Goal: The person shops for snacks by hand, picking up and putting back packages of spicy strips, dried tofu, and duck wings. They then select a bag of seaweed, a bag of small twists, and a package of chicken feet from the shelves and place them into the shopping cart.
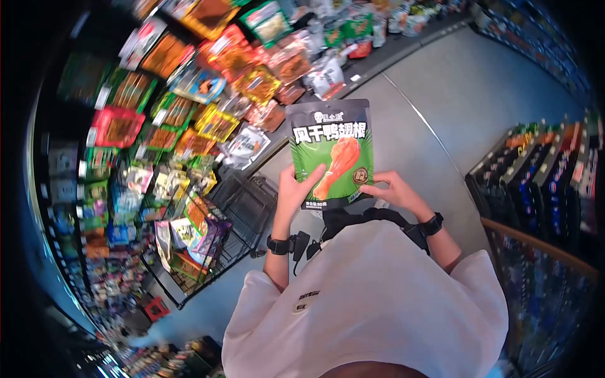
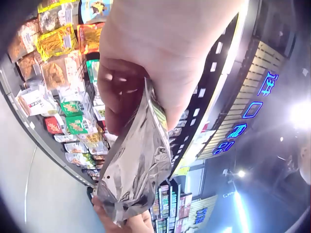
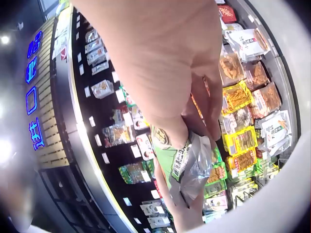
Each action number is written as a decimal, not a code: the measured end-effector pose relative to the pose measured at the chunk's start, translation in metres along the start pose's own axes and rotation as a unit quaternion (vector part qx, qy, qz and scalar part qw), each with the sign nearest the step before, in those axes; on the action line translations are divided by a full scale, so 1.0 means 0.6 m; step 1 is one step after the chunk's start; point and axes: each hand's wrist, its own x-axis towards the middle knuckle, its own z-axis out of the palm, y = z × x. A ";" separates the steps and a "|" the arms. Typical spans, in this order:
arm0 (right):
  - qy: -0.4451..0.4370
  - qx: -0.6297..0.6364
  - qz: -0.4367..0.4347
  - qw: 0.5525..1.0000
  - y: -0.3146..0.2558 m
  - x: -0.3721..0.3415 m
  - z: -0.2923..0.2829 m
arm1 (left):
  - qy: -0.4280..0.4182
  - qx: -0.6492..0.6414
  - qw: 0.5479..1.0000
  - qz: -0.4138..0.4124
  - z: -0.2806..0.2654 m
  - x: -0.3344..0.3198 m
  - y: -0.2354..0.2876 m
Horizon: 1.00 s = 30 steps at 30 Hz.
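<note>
A green and dark grey snack pouch [image 1: 343, 151], with a drumstick picture and large white characters, is held upright in front of the chest. The left hand [image 1: 299, 189] pinches its lower left edge, thumb on the front. At the lower right corner the right hand [image 1: 396, 190] pinches it the same way. In the left wrist view the left hand [image 2: 150, 53] grips the pouch [image 2: 136, 165], whose silvery underside shows. The right wrist view shows the right hand [image 3: 160, 68] with its thumb on the green front of the pouch [image 3: 170, 158].
Shelves of packaged snacks [image 1: 255, 82] run along the left and top. A black wire shopping cart [image 1: 242, 208] holding several packages stands at the left, close to the left forearm. On the right is another rack of goods [image 1: 535, 164]. Grey floor [image 1: 422, 120] lies between.
</note>
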 end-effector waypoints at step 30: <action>0.505 -0.054 -0.009 0.861 0.021 -0.059 -0.814 | -0.452 0.215 0.860 0.096 0.865 0.745 0.333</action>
